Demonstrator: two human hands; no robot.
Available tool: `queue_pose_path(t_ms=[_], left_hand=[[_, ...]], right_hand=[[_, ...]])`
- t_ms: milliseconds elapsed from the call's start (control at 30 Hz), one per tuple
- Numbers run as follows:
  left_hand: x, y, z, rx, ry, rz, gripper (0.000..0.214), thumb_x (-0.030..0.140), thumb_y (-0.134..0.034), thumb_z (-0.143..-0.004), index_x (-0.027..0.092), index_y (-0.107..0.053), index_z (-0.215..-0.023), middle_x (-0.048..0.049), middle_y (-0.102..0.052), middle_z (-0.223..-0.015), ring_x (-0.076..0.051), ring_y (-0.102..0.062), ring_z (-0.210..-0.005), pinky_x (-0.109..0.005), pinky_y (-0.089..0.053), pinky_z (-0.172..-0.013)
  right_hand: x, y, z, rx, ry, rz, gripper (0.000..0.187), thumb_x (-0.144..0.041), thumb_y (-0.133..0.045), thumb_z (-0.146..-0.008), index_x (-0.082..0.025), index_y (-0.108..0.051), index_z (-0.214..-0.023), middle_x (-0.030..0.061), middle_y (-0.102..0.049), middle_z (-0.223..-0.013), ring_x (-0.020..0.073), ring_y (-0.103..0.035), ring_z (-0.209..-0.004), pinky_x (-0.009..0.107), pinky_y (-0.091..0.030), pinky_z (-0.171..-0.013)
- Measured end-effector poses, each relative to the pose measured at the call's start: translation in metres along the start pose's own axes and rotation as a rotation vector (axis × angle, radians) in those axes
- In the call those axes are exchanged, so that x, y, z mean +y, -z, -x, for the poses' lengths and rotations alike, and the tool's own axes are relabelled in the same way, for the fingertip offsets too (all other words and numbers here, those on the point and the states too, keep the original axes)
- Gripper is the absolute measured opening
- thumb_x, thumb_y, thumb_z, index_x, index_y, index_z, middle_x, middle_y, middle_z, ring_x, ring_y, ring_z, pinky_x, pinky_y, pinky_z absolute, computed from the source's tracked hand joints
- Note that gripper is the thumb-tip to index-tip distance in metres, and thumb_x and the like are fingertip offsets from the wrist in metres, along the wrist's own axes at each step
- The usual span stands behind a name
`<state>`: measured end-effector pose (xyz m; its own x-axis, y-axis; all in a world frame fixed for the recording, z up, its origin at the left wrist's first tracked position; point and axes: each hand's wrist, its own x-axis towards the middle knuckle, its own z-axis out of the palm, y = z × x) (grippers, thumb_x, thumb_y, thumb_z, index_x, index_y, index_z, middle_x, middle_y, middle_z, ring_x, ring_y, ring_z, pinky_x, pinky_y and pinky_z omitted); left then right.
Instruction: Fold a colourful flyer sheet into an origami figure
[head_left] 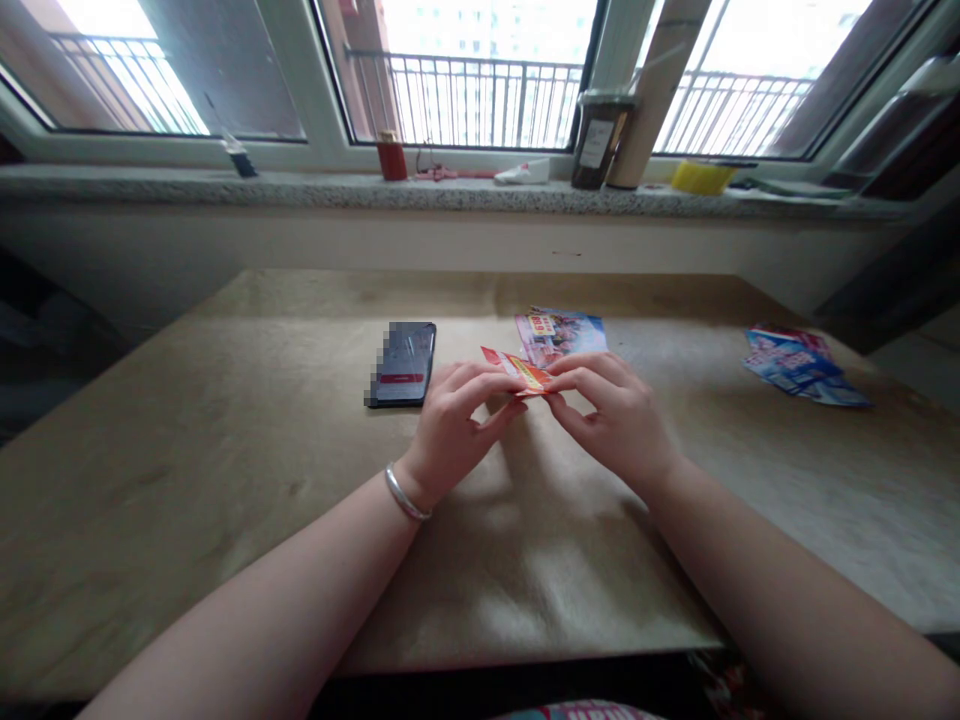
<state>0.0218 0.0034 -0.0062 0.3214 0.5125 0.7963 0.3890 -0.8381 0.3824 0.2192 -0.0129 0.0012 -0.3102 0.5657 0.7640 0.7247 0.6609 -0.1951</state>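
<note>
Between my two hands is a red and yellow printed paper piece [531, 374], held just above the table. My left hand [461, 415] pinches its left side with thumb and fingers; a silver bangle circles that wrist. From the other side, my right hand [611, 410] grips the paper's right edge. Part of the paper is hidden by my fingers, so I cannot tell how it is folded. Beyond my right hand lies a colourful printed leaflet [566, 335]. Left of my left hand, a dark phone [409, 365] rests flat with its screen up.
A heap of blue and red printed packets [802, 365] lies at the right of the table [225, 480]. Along the stone windowsill [300, 190] stand a red container [391, 157], a dark jar [598, 140], a cardboard tube [652, 100] and a yellow roll [701, 178].
</note>
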Motion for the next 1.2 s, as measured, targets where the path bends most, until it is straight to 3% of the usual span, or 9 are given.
queue_pose_path(t_ms=[333,533,733,1067,1200], left_hand=[[-0.005,-0.002,0.005,0.005,0.15,0.268,0.006,0.018,-0.063,-0.085,0.019,-0.065,-0.091,-0.0039,-0.067,-0.091,-0.014,-0.063,-0.086,-0.028,-0.052,-0.08],[-0.003,-0.002,0.004,-0.004,0.107,0.159,0.005,0.015,-0.062,-0.085,0.018,-0.064,-0.089,-0.0047,-0.067,-0.092,-0.016,-0.063,-0.091,-0.031,-0.051,-0.085],[0.0,-0.001,0.002,0.002,0.04,0.085,0.005,0.017,-0.064,-0.084,0.019,-0.064,-0.089,-0.0022,-0.067,-0.086,-0.014,-0.062,-0.082,-0.027,-0.051,-0.076],[-0.004,-0.003,0.006,0.025,0.167,0.135,0.004,0.018,-0.062,-0.085,0.018,-0.065,-0.087,-0.0023,-0.069,-0.084,-0.013,-0.065,-0.079,-0.026,-0.052,-0.075],[-0.002,-0.003,0.006,-0.029,0.13,0.084,0.006,0.013,-0.059,-0.084,0.017,-0.062,-0.087,-0.0027,-0.067,-0.084,-0.013,-0.063,-0.077,-0.026,-0.052,-0.073]], right_hand=[[0.007,-0.01,0.0,0.005,-0.008,-0.27,0.008,-0.018,-0.063,-0.081,-0.024,-0.063,-0.086,0.0041,-0.067,-0.096,0.0195,-0.062,-0.094,0.038,-0.05,-0.086],[0.007,-0.007,0.0,0.015,0.007,-0.175,0.008,-0.017,-0.061,-0.081,-0.024,-0.064,-0.083,0.0043,-0.068,-0.097,0.0202,-0.062,-0.094,0.039,-0.049,-0.086],[0.002,-0.001,-0.001,0.013,0.054,-0.095,0.01,-0.015,-0.062,-0.079,-0.024,-0.064,-0.081,0.0039,-0.069,-0.096,0.0208,-0.061,-0.094,0.04,-0.049,-0.089],[-0.004,0.0,-0.002,0.023,-0.025,-0.261,0.009,-0.015,-0.058,-0.081,-0.024,-0.061,-0.083,0.0036,-0.069,-0.09,0.0193,-0.063,-0.089,0.038,-0.05,-0.082],[-0.003,-0.002,0.0,0.015,-0.039,-0.267,0.01,-0.015,-0.059,-0.082,-0.024,-0.061,-0.083,0.0035,-0.068,-0.092,0.0193,-0.062,-0.091,0.038,-0.05,-0.084]])
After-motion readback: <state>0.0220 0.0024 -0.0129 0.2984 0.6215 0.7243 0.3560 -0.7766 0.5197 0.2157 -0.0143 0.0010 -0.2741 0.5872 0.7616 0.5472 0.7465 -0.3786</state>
